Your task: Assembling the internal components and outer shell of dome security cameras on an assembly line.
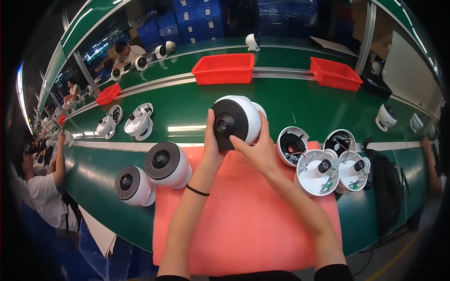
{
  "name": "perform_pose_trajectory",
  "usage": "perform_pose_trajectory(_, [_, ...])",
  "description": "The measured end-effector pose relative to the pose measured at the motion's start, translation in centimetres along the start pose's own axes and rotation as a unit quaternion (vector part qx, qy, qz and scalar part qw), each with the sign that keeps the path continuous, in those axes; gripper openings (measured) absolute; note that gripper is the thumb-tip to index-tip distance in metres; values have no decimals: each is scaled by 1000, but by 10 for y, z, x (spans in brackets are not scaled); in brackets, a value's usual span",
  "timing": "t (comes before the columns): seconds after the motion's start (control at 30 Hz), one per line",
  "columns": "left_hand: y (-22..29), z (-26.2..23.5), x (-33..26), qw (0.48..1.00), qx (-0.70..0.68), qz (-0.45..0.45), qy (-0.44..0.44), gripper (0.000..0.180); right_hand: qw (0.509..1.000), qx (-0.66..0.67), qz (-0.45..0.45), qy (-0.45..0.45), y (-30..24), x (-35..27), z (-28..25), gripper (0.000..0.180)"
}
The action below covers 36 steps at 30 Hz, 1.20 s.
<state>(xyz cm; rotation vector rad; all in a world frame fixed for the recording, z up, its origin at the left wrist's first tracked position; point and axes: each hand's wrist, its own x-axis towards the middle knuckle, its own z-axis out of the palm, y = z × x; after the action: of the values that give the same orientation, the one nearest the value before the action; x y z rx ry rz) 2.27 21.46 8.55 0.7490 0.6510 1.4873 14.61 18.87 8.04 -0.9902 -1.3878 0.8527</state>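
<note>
Both my hands are closed around a white, round-bodied security camera (253, 122) with a ribbed black front and a lens in its middle. My left hand (212, 143) grips its left side. On the right and lower side is my right hand (258, 152), its thumb pressed on the black front near the lens. Below them lies a pink foam mat (248, 225). Two similar cameras, one larger in view (166, 164) and one nearer (133, 185), stand left of my left forearm. Right of my hands are opened white camera housings (317, 175) with lenses and wires showing.
Red bins (224, 70) (335, 75) stand along the rail beyond a green conveyor belt (187, 105). Open camera parts (139, 124) sit on the belt at left, and a camera (386, 117) at right. A dark bag-like thing (388, 187) lies at right. Co-workers sit at left and far left.
</note>
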Motion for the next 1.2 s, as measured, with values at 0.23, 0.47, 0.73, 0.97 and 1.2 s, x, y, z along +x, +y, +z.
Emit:
perform_pose_trajectory(0.23, [8, -10, 10, 987, -107, -113, -50, 54, 954, 219, 203, 16, 10, 31, 15, 75])
perform_pose_trajectory(0.47, [-12, -40, 53, 986, 26, -124, 108, 69, 913, 221, 286, -187, -15, -22, -15, 73])
perform_pose_trajectory(0.73, [-35, -53, 66, 991, 27, -92, 89, 62, 796, -561, -187, -128, -61, -65, -91, 68])
perform_pose_trajectory(0.97, [-49, -26, 37, 984, 18, -163, 71, 72, 755, -593, -214, -178, -9, -99, -129, 22])
perform_pose_trajectory(1.2, [-61, -7, -53, 932, 182, -300, -97, 75, 773, -443, -236, -389, -25, -109, -187, 16])
